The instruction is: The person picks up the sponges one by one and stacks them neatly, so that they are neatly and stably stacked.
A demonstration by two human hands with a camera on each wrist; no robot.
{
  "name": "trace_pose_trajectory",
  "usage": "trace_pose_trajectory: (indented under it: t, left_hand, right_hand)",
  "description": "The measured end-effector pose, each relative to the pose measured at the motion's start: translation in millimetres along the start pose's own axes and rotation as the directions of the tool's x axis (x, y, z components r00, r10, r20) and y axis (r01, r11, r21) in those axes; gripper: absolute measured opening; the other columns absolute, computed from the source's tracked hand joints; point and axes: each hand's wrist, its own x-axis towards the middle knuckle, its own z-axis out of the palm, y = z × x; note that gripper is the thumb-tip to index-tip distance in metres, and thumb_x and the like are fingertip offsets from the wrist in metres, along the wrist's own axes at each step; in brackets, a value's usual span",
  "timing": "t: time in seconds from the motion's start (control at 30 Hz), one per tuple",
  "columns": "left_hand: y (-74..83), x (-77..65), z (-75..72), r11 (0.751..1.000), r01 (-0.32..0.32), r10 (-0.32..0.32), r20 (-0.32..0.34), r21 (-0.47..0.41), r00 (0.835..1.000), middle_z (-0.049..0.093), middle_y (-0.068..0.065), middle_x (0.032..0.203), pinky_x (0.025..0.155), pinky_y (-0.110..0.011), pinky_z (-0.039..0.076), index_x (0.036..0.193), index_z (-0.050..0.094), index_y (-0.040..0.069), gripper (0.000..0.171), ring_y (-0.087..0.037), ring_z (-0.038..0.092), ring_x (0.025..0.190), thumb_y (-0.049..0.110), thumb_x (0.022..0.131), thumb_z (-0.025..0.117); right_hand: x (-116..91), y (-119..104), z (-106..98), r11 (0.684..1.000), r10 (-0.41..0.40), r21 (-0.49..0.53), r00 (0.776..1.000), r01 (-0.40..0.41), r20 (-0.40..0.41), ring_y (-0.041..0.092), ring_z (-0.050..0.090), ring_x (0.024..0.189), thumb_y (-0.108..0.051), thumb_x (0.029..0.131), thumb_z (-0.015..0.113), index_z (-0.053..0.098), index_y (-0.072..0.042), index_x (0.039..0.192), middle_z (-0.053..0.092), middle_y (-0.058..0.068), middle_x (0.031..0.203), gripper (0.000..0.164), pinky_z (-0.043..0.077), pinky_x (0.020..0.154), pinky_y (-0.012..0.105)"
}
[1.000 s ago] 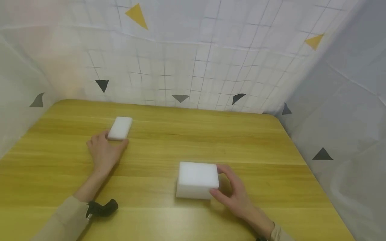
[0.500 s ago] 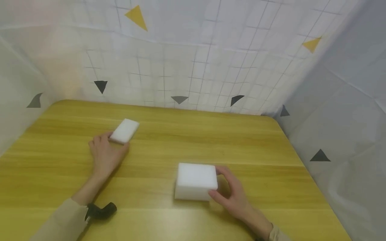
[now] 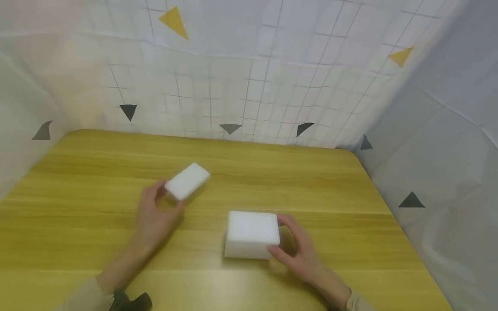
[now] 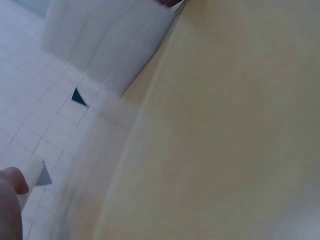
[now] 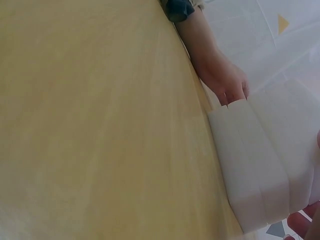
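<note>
In the head view my left hand (image 3: 156, 219) pinches a flat white sponge block (image 3: 187, 180) by its near end, thumb on one side and fingers on the other. The block is tilted, its far end pointing to the right; it appears just above the wood. Right of it, a thicker white stack of sponge blocks (image 3: 253, 229) sits on the table. Layer seams show on this stack (image 5: 250, 160) in the right wrist view. My right hand (image 3: 302, 252) holds the stack's right end between thumb and fingers. The left wrist view shows only a thumb (image 4: 12, 187) and a sliver of block.
The yellow wooden table (image 3: 311, 185) has rounded far corners. White cloth walls (image 3: 233, 77) with grid lines and coloured triangles enclose its back and sides. A dark strap (image 3: 132, 302) sits at my left cuff.
My left hand has lifted the single sponge block and carried it right and nearer, turning it clockwise toward the stack. The right hand and the stack have stayed in place.
</note>
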Motion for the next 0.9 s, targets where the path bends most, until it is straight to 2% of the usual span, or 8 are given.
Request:
trace_pose_trajectory:
  t: [0.13,0.23,0.3,0.37,0.53,0.63,0.73,0.9]
  left_hand:
    - [7.1,-16.2,4.7,0.999,-0.020,0.021,0.017,-0.044,1.000,0.056,-0.015,0.129,0.109,-0.041,0.046,0.138,0.050,0.001,0.067,-0.031,0.055,0.123,0.012,0.080,0.082]
    - [11.4,-26.3,6.9,0.997,-0.011,0.014,0.040,-0.074,0.999,0.057,-0.009,0.132,0.110,-0.025,0.044,0.137,0.052,0.007,0.064,-0.027,0.055,0.126,0.014,0.082,0.082]
    - [14.8,-32.4,8.7,0.993,-0.013,0.020,0.053,-0.118,0.998,0.057,-0.005,0.133,0.108,-0.016,0.041,0.137,0.053,0.010,0.062,-0.023,0.054,0.126,0.013,0.082,0.082]
    - [18.4,-37.4,11.6,0.982,-0.036,0.047,0.055,-0.184,0.997,0.057,-0.004,0.134,0.108,-0.014,0.040,0.136,0.055,0.011,0.061,-0.019,0.054,0.125,0.008,0.081,0.082]
    - [26.6,-45.7,20.1,0.922,-0.161,0.180,0.021,-0.352,0.983,0.055,-0.011,0.133,0.111,-0.024,0.043,0.135,0.055,0.002,0.064,-0.014,0.055,0.122,-0.011,0.076,0.078]
    - [30.5,-48.4,23.0,0.882,-0.247,0.257,-0.029,-0.402,0.966,0.053,-0.016,0.132,0.111,-0.025,0.043,0.135,0.054,-0.003,0.066,-0.014,0.055,0.122,-0.017,0.074,0.075]
    - [33.1,-49.4,24.3,0.844,-0.300,0.302,-0.068,-0.444,0.951,0.052,-0.017,0.131,0.112,-0.026,0.042,0.136,0.052,-0.006,0.068,-0.015,0.055,0.122,-0.022,0.073,0.071]
    - [33.6,-48.1,29.3,0.754,-0.417,0.400,-0.148,-0.507,0.905,0.051,-0.020,0.129,0.112,-0.030,0.044,0.135,0.049,-0.014,0.068,-0.020,0.056,0.122,-0.027,0.070,0.066]
  right_hand:
    - [0,1,1,1.000,0.002,-0.011,1.000,-0.002,0.001,0.017,0.059,0.111,-0.006,0.077,0.080,0.051,0.001,0.137,0.064,0.008,0.119,0.067,0.045,0.101,0.024]
    - [-1,2,1,1.000,0.003,-0.017,1.000,-0.003,0.001,0.017,0.058,0.111,-0.005,0.076,0.080,0.051,0.001,0.137,0.063,0.008,0.119,0.068,0.044,0.102,0.023]
    - [-1,3,1,1.000,0.002,-0.017,1.000,-0.002,0.000,0.017,0.058,0.110,-0.005,0.076,0.080,0.051,0.001,0.137,0.064,0.008,0.119,0.068,0.044,0.102,0.023]
    - [-2,4,2,1.000,-0.002,-0.012,1.000,0.002,-0.003,0.017,0.058,0.110,-0.006,0.076,0.080,0.051,0.001,0.137,0.064,0.009,0.119,0.067,0.044,0.102,0.022]
    - [-2,4,2,1.000,-0.005,0.004,1.000,0.005,-0.010,0.017,0.058,0.111,-0.009,0.078,0.080,0.051,0.002,0.137,0.064,0.009,0.118,0.067,0.043,0.104,0.022]
    - [-2,4,1,1.000,-0.002,0.005,1.000,0.002,-0.010,0.016,0.058,0.112,-0.010,0.079,0.080,0.050,0.002,0.138,0.063,0.008,0.119,0.067,0.042,0.104,0.021]
    - [-2,3,1,1.000,0.002,0.004,1.000,-0.002,-0.009,0.016,0.058,0.112,-0.010,0.079,0.080,0.050,0.002,0.138,0.063,0.008,0.119,0.067,0.042,0.105,0.021]
    - [-2,3,1,1.000,-0.004,0.003,1.000,0.004,-0.016,0.016,0.058,0.112,-0.011,0.080,0.080,0.050,0.002,0.138,0.064,0.008,0.119,0.067,0.043,0.104,0.021]
